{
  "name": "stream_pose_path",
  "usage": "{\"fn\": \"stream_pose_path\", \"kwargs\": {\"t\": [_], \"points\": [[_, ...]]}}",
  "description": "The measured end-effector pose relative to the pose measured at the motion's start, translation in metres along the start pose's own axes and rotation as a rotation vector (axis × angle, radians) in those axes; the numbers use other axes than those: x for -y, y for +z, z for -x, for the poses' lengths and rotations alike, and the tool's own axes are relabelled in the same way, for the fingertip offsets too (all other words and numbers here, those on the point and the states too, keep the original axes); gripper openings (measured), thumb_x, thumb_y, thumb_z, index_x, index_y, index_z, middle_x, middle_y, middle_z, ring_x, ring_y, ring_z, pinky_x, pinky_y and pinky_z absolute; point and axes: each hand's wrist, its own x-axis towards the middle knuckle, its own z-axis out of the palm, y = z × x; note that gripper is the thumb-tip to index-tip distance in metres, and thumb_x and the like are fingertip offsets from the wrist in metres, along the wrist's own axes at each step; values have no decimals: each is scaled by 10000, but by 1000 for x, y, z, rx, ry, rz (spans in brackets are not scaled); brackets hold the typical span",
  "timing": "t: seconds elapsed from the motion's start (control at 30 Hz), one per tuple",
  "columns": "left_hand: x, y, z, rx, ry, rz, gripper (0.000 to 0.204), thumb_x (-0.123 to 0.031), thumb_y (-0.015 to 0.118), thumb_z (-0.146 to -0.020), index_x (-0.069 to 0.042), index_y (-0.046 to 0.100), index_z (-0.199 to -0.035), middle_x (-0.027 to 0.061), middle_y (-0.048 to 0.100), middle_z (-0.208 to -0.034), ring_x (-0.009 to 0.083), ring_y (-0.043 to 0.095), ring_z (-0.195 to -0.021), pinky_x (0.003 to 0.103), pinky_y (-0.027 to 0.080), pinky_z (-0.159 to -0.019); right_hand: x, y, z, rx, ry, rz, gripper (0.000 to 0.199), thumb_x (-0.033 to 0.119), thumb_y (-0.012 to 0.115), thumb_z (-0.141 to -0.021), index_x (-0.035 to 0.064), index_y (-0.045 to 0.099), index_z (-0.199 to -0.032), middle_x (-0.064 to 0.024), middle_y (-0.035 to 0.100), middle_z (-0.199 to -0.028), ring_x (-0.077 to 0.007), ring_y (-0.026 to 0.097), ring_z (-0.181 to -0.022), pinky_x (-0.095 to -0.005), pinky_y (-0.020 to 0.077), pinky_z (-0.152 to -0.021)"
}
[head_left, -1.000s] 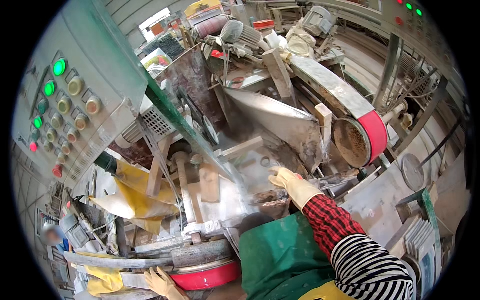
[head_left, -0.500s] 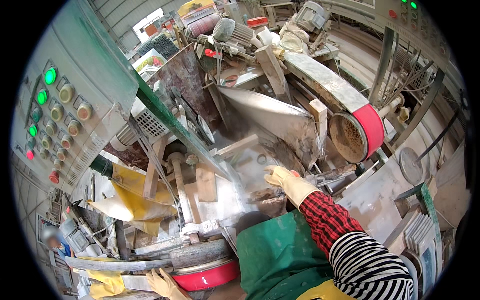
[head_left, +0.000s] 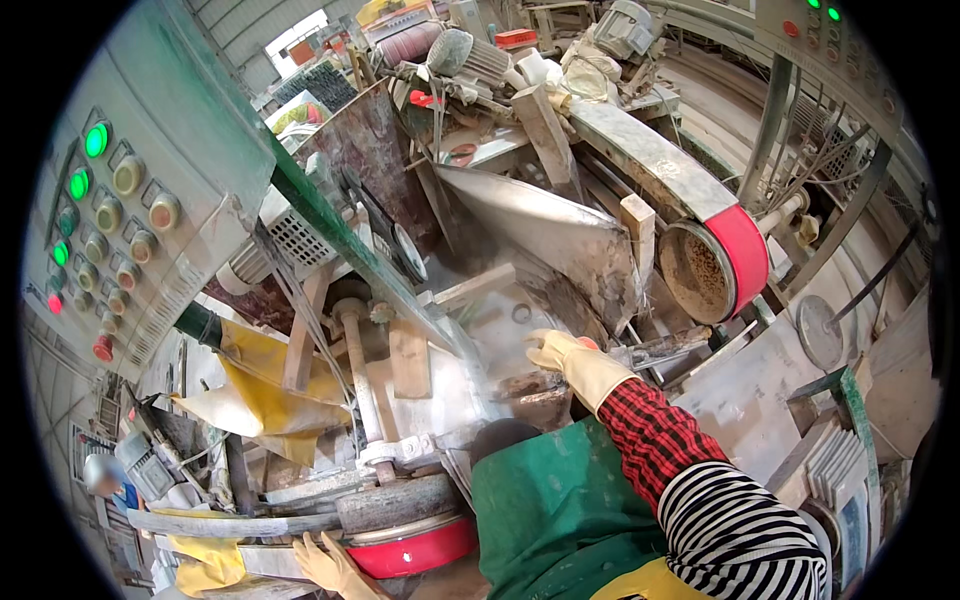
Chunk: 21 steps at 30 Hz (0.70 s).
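My right hand, in a cream rubber glove, reaches forward over the dusty middle of the machine. Its fingers curl above a rough brown block; whatever lies beneath them is hidden. A small orange-red piece shows behind its knuckles. At the lower left, my left hand, gloved alike, has its fingers spread against the side of a pale belt strip. Close beside that hand, a red belt band wraps a wheel.
A control panel with lit green buttons stands at left. Another wheel with a red band is at right, near a tilted metal sheet. Wooden props and a green frame bar cross the space. A person is far left.
The view has shifted slightly, so the panel sits a little farther left. Both my hands stay almost where they were, the right one's fingers having moved only slightly.
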Motion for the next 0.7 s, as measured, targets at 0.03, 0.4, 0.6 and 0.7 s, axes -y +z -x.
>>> {"fn": "stream_pose_path", "kwargs": {"t": [0.03, 0.4, 0.6, 0.7], "points": [[-4, -3, 1, 4, -4, -1, 498, -438, 549, -981, -111, 592, -1354, 186, 495, -1476, 372, 444, -1355, 498, 357, -1105, -1, 0, -1, -1, -9, 14, 498, 391, 579, -917, 245, 560, -1392, -133, 635, -1326, -326, 583, -1244, -427, 447, -1050], [-9, -5, 9, -5, 12, 12, 492, -429, 584, -966, -122, 594, -1350, 163, 512, -1465, 380, 446, -1352, 499, 358, -1105, 9, -1, 4, 46, -26, 61, 504, 376, 575, -929, 220, 538, -1406, -153, 613, -1351, -337, 558, -1269, -434, 430, -1056], [-11, -2, 9, -9, 25, 34, 487, -427, 592, -963, -125, 598, -1345, 154, 517, -1462, 385, 449, -1349, 499, 358, -1105, 5, 1, 3, 46, -26, 57, 503, 381, 574, -932, 224, 538, -1408, -141, 612, -1357, -336, 556, -1273, -429, 428, -1066], [-17, -8, 12, -14, 35, 38, 477, -423, 599, -961, -129, 604, -1335, 133, 527, -1458, 399, 462, -1334, 500, 359, -1104, 5, 1, 2, 58, -25, 67, 502, 380, 577, -932, 230, 538, -1409, -136, 611, -1360, -330, 556, -1275, -427, 428, -1069]]}}
